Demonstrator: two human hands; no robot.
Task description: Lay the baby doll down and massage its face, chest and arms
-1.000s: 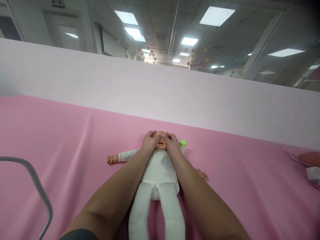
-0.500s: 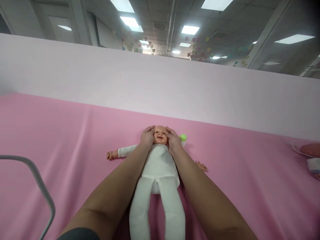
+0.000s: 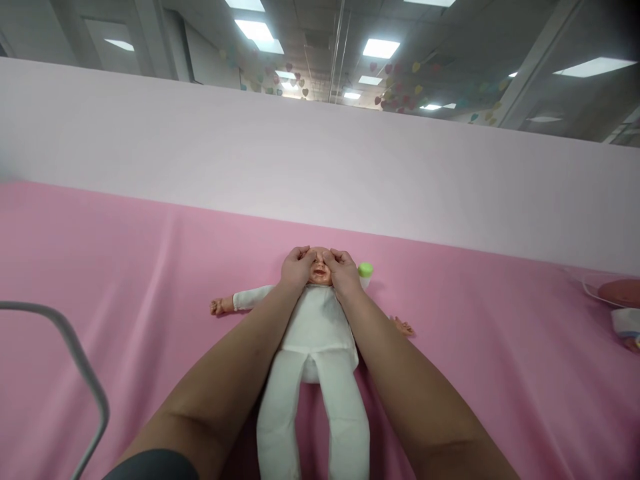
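Note:
A baby doll (image 3: 319, 320) with a cloth body in white lies on its back, its head away from me and its legs toward me. My left hand (image 3: 297, 268) cups one side of the doll's head (image 3: 320, 273), fingers curled round it and the thumb on the face by the eye. On the other side my right hand (image 3: 343, 272) grips the head the same way. Both thumbs cover the eye area, while the mouth stays visible. The doll's arms stretch out sideways, partly hidden behind my forearms.
A pink sheet (image 3: 150, 267) with soft folds lies under the doll, and a white panel (image 3: 320, 167) rises behind. Beside my right hand stands a green-capped container (image 3: 365, 270). A grey tube (image 3: 80, 360) curves at the left. Partly cut-off items, one reddish (image 3: 620, 292), lie at the far right.
Both thumbs have moved inward from the sides of the doll's face onto the eye area. The view has shifted slightly; the doll's body lies as before.

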